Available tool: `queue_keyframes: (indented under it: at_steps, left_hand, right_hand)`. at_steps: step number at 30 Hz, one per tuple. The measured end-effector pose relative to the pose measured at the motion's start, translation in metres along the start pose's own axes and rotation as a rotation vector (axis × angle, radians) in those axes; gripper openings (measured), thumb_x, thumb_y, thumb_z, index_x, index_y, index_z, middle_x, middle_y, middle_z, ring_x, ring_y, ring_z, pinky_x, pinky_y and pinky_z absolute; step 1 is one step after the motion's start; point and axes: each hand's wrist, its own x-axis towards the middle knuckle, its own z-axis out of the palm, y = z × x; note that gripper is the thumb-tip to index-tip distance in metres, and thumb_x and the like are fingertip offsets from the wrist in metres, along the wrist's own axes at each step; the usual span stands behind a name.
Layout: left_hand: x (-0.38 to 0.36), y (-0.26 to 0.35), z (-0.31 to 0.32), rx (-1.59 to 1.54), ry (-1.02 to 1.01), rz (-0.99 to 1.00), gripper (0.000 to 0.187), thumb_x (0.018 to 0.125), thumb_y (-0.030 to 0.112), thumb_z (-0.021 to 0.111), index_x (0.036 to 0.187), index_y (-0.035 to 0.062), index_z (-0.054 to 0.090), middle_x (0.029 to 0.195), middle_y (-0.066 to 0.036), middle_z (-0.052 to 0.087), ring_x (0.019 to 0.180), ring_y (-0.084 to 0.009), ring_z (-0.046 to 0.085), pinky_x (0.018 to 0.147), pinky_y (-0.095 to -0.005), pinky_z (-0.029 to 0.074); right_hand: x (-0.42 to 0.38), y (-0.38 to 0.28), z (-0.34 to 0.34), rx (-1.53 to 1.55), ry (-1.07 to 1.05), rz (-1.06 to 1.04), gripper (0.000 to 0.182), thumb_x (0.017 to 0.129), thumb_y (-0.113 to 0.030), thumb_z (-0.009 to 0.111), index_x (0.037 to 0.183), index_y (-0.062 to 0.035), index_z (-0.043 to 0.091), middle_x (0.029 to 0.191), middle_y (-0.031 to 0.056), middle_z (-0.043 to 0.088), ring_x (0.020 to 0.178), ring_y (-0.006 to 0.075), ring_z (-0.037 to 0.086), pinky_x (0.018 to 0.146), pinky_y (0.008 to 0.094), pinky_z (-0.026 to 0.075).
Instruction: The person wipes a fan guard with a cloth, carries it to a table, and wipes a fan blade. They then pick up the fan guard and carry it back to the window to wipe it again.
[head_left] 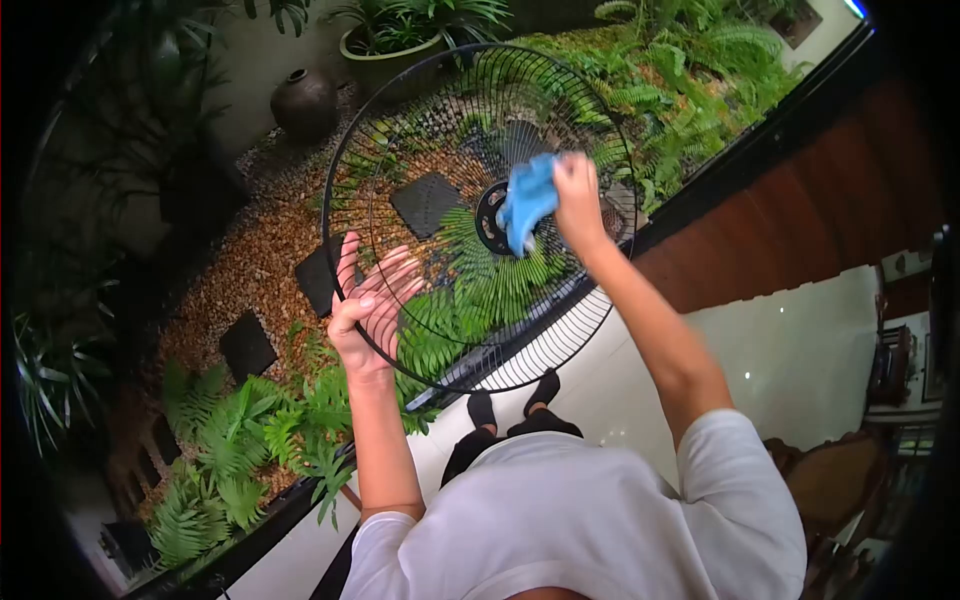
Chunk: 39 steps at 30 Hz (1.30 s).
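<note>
A round black wire fan grille (487, 372) is held up in front of me, with a dark ring at its centre. My left hand (372, 305) grips the grille's lower left rim, the thumb on the near side and the spread fingers behind the wires. In my right hand (578, 200) a blue cloth (530, 200) is pinched. The cloth hangs over the right side of the central ring and is slightly blurred.
Beyond the grille lies a garden bed with gravel (235, 275), dark stepping stones (247, 345), ferns (240, 440), a dark clay pot (304, 103) and a green planter (390, 68). Pale floor tiles (780, 335) are at right, with wooden furniture (830, 480) beyond.
</note>
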Motion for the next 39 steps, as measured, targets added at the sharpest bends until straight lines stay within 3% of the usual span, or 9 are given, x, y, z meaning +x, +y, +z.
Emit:
queue_keyframes:
  at_steps: [5,7,13,19,23,29,31,36,39]
  left_hand:
    - [0.006,-0.008,-0.017,0.006,0.045,0.001,0.081,0.067,0.010,0.052,0.142,0.0094,0.022,0.125,-0.030,0.048,0.112,-0.0381,0.053,0.097,-0.0488,0.043]
    - [0.004,-0.015,-0.014,-0.011,0.021,-0.006,0.082,0.064,0.010,0.053,0.142,0.0090,0.024,0.126,-0.027,0.048,0.113,-0.0375,0.052,0.100,-0.0475,0.040]
    - [-0.011,-0.022,0.011,0.008,-0.028,-0.131,0.087,0.060,0.019,0.055,0.141,0.0109,0.025,0.124,-0.035,0.045,0.112,-0.0456,0.050,0.094,-0.0540,0.043]
    - [-0.003,-0.014,0.011,0.005,-0.062,0.016,0.086,0.064,0.020,0.052,0.144,0.0094,0.021,0.126,-0.037,0.042,0.112,-0.0467,0.050,0.094,-0.0547,0.043]
    - [0.011,-0.005,0.005,-0.081,-0.020,0.067,0.082,0.063,0.004,0.048,0.141,0.0045,0.025,0.120,-0.032,0.050,0.104,-0.0400,0.058,0.089,-0.0462,0.051]
    - [0.034,-0.027,-0.026,0.081,0.056,0.012,0.080,0.061,-0.002,0.048,0.139,0.0061,0.032,0.113,-0.026,0.057,0.096,-0.0322,0.063,0.079,-0.0399,0.056]
    - [0.039,-0.044,-0.049,0.147,0.053,0.005,0.079,0.065,0.002,0.049,0.141,0.0084,0.029,0.113,-0.026,0.057,0.096,-0.0331,0.062,0.080,-0.0426,0.055]
    - [0.010,-0.057,-0.041,0.149,0.222,-0.078,0.070,0.079,0.010,0.051,0.144,0.0172,0.024,0.112,-0.025,0.058,0.096,-0.0331,0.062,0.081,-0.0465,0.054]
    - [-0.012,-0.049,-0.025,0.133,0.203,-0.038,0.074,0.080,0.009,0.052,0.145,0.0148,0.017,0.114,-0.021,0.058,0.097,-0.0292,0.063,0.082,-0.0411,0.054]
  right_hand:
    - [-0.080,-0.109,-0.006,0.723,-0.366,0.175,0.021,0.069,-0.018,0.055,0.061,0.0019,0.053,0.062,0.0158,0.050,0.062,0.0295,0.052,0.060,0.0409,0.042]
    - [-0.047,-0.133,0.014,0.586,-0.208,-0.539,0.012,0.069,-0.017,0.060,0.076,-0.0084,0.056,0.090,0.0119,0.055,0.088,0.0291,0.053,0.073,0.0412,0.041]
    - [0.115,-0.087,0.025,0.260,0.020,-0.924,0.011,0.070,-0.017,0.058,0.081,-0.0185,0.054,0.097,0.0028,0.053,0.092,0.0220,0.054,0.080,0.0399,0.038]
    - [0.086,0.062,-0.044,-0.549,0.092,-0.240,0.020,0.073,-0.012,0.059,0.092,-0.0126,0.063,0.104,0.0094,0.056,0.100,0.0265,0.052,0.080,0.0408,0.038]
    - [-0.053,0.061,-0.059,-0.814,-0.446,-0.077,0.022,0.076,-0.015,0.054,0.094,-0.0048,0.060,0.113,0.0171,0.053,0.103,0.0304,0.051,0.082,0.0396,0.043]
    - [-0.142,-0.100,0.003,0.396,-1.236,0.388,0.026,0.064,-0.016,0.064,0.085,-0.0010,0.064,0.079,0.0214,0.064,0.075,0.0345,0.064,0.073,0.0428,0.052]
    - [-0.090,-0.137,0.023,1.062,-1.252,0.771,0.025,0.064,0.002,0.060,0.089,-0.0030,0.063,0.075,0.0047,0.061,0.069,0.0146,0.058,0.063,0.0287,0.048]
    - [0.044,-0.073,0.079,1.844,-0.275,1.242,0.037,0.071,0.009,0.060,0.104,-0.0013,0.047,0.088,0.0100,0.060,0.080,0.0231,0.059,0.073,0.0376,0.050]
    - [0.038,0.048,0.076,1.226,0.535,1.392,0.049,0.072,0.011,0.057,0.113,-0.0083,0.037,0.099,0.0140,0.050,0.081,0.0236,0.055,0.062,0.0395,0.052]
